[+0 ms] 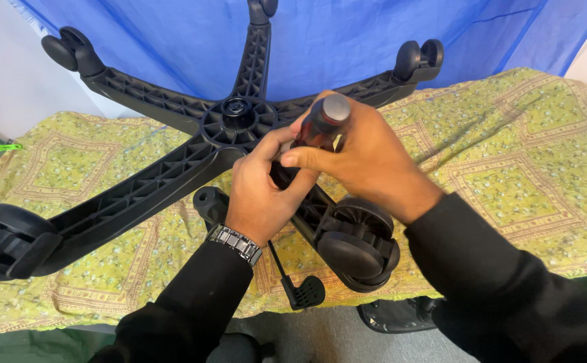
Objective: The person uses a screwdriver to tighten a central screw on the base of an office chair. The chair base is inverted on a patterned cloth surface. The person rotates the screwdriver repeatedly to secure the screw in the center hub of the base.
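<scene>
Far left: green clip [0, 147] at the edge of a yellow patterned cloth [522, 175]. Across the cloth, upside down: black five-armed chair base [138, 191], ribbed underside up, caster [7, 242] at the near left arm's tip. Just right of the hub: left hand [263, 191], watch [235, 242] on the wrist, fingers curled together, thumb up against a red-handled tool [320, 124]. Right hand [364, 161] wrapped on the same handle, fingers clamped round it. Tool tip hidden, probably at the near arm. Below the hands: double caster [357, 245].
</scene>
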